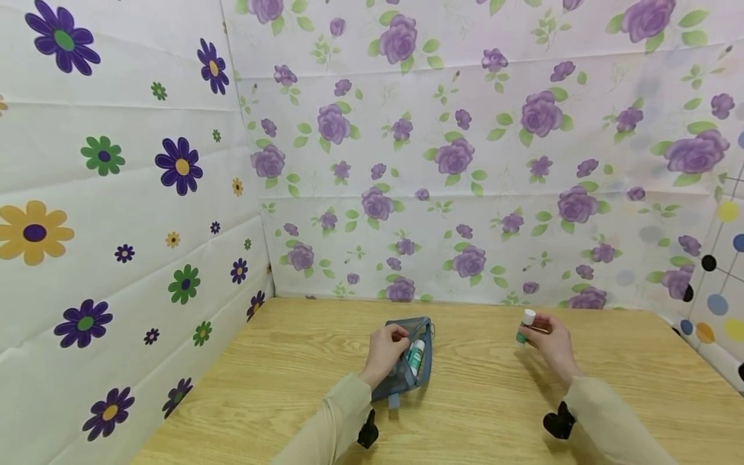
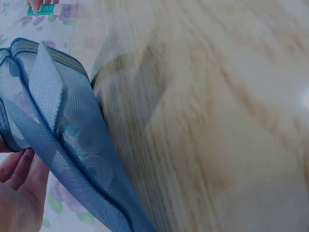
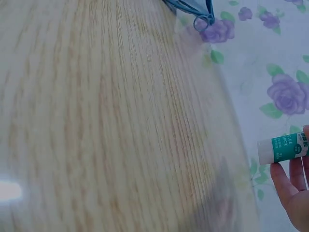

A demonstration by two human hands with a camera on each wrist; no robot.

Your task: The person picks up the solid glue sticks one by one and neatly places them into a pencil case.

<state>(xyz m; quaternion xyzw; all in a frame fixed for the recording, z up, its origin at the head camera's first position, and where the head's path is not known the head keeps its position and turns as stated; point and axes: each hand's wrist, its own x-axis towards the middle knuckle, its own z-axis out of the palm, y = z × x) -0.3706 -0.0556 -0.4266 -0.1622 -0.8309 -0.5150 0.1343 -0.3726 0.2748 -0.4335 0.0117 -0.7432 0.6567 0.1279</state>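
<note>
A blue mesh zip pouch [image 1: 427, 369] stands gaping on the table, left of the middle in the head view. My left hand [image 1: 383, 352] pinches its left edge; in the left wrist view the fingers partly disappear behind the mesh pouch [image 2: 89, 166]. Inside lies a green-and-white glue stick [image 1: 416, 358], and round shapes show faintly through the mesh. Away to the right, my right hand [image 1: 555, 345] holds another glue stick [image 1: 528, 318] above the table, its white cap upward in the head view. "Glue stick" is printed on the label of this glue stick [image 3: 286, 147].
The wooden table [image 1: 476, 387] runs back to a wall sheet [image 1: 442, 252] with purple roses. A flower-printed sheet [image 1: 139, 213] hangs along the left side, and a dotted sheet [image 1: 721, 278] at the right. Black wrist devices [image 1: 560, 422] sit beneath the sleeves.
</note>
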